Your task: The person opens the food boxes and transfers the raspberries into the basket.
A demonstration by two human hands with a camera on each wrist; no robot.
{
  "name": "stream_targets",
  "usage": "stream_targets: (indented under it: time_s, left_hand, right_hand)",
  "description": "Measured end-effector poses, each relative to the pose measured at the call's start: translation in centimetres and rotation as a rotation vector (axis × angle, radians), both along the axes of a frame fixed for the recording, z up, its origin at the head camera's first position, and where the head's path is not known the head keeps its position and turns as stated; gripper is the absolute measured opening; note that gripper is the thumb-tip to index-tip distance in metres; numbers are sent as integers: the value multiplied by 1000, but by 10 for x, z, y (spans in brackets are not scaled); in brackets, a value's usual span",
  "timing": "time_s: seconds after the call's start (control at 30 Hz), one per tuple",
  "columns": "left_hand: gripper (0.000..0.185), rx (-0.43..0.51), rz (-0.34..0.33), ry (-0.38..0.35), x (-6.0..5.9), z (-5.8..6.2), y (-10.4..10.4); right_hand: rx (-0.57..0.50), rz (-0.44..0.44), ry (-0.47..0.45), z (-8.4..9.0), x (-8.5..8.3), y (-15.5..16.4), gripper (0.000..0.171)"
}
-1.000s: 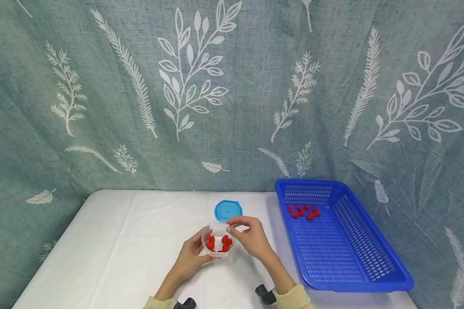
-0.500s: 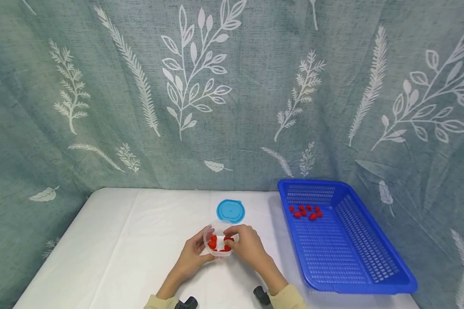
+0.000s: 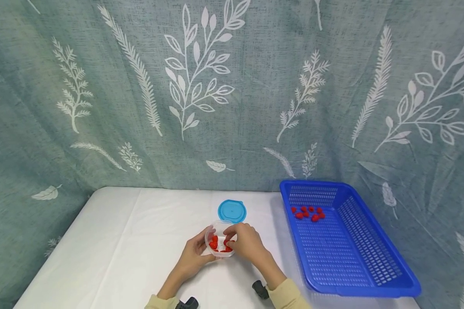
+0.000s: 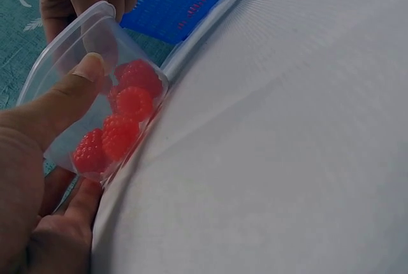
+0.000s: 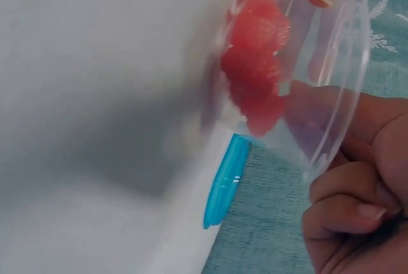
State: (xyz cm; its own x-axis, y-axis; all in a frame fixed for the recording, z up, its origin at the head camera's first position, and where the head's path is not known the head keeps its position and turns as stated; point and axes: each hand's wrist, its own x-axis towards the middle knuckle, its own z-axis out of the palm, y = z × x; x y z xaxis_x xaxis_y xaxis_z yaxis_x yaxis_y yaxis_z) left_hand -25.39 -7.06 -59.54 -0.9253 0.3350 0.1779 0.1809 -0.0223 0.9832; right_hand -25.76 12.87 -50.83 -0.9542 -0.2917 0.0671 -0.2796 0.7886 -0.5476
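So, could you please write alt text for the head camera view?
Left hand holds a small clear container of red raspberries on a white table, while the right hand reaches into it. Behind lies a blue lid; at right, a blue basket holds more raspberries.

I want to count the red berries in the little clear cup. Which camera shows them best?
The left wrist view: the raspberries fill the clear cup, sharp and close, held by the left hand. The right wrist view shows them blurred; the head view shows them tiny, partly hidden by the right hand.
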Motion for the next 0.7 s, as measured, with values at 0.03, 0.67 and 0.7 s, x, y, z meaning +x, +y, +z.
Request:
stream_targets:
  time_s: [0.03,0.67,0.7]
  left_hand:
    - [91,2,-2,-1,0,0,0]
    - [91,4,-7,-3,0,-1,-1]
    - [91,7,-6,-4,1,-1,-1]
  right_hand:
    - [-17,1,1,-1,0,1,25]
    - [73,58,-104,-5,-9,-5,3]
    - [74,68,-99,-7,-9,-5,3]
